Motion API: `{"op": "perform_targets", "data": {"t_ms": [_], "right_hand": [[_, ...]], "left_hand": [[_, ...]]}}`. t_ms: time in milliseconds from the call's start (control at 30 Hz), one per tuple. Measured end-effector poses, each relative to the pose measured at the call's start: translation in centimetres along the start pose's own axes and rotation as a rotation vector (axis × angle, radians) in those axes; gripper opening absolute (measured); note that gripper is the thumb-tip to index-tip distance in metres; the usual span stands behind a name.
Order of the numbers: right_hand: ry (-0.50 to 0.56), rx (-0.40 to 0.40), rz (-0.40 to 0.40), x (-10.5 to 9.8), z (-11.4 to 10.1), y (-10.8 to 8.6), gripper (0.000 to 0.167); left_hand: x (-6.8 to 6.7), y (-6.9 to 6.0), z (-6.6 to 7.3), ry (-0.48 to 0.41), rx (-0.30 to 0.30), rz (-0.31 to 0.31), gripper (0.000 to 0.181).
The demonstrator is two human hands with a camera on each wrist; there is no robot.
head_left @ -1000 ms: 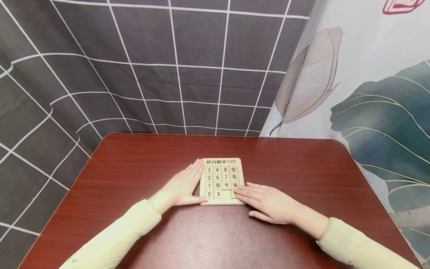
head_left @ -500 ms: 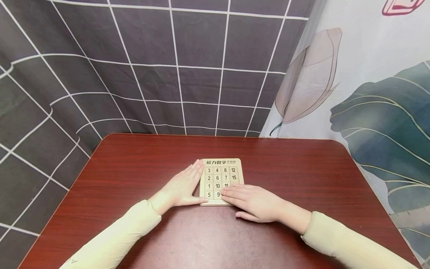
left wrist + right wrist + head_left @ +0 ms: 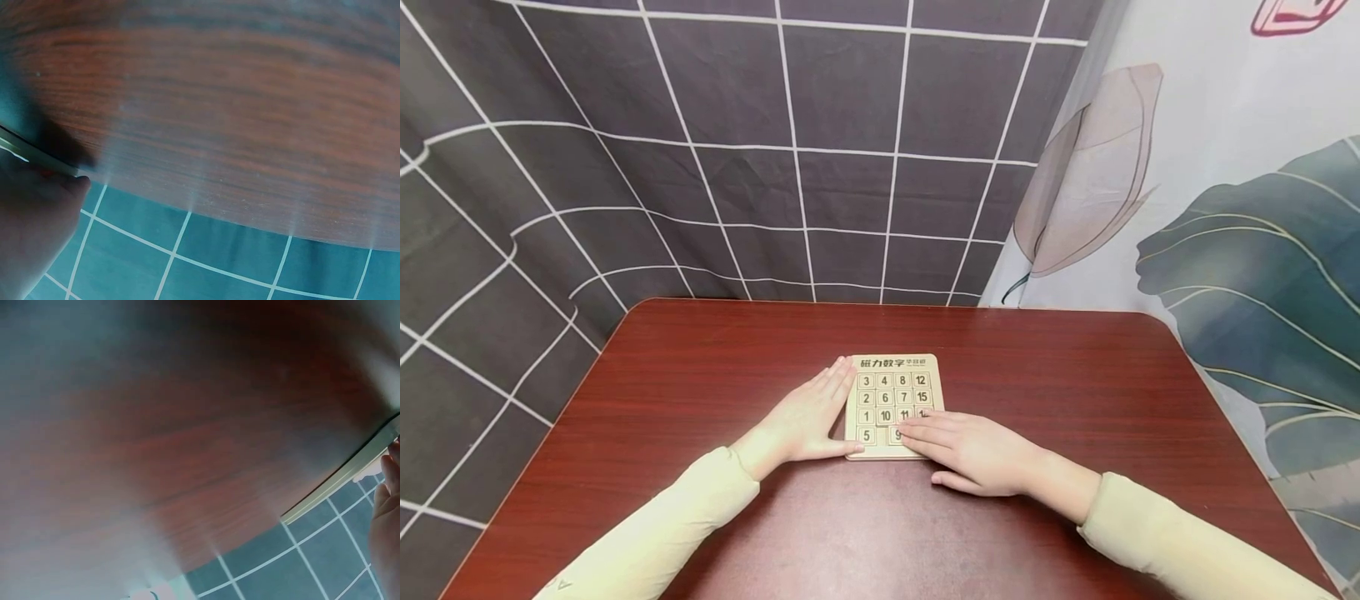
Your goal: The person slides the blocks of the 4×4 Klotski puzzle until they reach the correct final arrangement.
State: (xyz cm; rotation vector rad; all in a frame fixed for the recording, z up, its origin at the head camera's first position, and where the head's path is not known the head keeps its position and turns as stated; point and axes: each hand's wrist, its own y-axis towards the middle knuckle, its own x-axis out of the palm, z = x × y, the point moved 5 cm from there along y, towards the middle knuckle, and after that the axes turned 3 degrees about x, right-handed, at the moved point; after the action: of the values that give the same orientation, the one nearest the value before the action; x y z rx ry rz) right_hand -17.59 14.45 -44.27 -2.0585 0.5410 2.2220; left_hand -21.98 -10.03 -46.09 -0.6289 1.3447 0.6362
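A number sliding puzzle [image 3: 891,363] with a pale wooden frame lies flat on the table. My left hand [image 3: 808,417] rests along its left edge with straight fingers, the thumb on the lower left corner. The extended fingers of my right hand [image 3: 981,450] lie over the lower right part, their tips on the 9 tile [image 3: 895,435]. Between that tile and the 5 tile [image 3: 867,435] is a gap in the bottom row. The right hand hides the rest of that row and part of the one above. The left wrist view shows my left hand [image 3: 37,219] at the puzzle's edge.
The puzzle lies on a reddish-brown table [image 3: 737,350] with rounded back corners. A dark curtain with a white grid [image 3: 842,192] hangs behind and to the left. On the right hangs a white curtain with leaf prints [image 3: 1202,83].
My right hand went left across the bottom row, then slightly back right. The 9 tile has slid right, leaving a gap beside the 5. The left hand has stayed put.
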Motion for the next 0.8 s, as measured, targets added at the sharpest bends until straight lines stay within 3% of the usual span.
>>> {"op": "perform_targets", "data": {"t_ms": [400, 800], "right_hand": [[-0.002, 0.028, 0.022, 0.0, 0.3, -1.2, 0.061], [0.005, -0.040, 0.049, 0.3, -0.2, 1.5, 0.062]], "left_hand": [[0.0, 0.0, 0.0, -0.006, 0.003, 0.003, 0.114], [0.2, 0.0, -0.2, 0.000, 0.003, -0.001, 0.113]]}}
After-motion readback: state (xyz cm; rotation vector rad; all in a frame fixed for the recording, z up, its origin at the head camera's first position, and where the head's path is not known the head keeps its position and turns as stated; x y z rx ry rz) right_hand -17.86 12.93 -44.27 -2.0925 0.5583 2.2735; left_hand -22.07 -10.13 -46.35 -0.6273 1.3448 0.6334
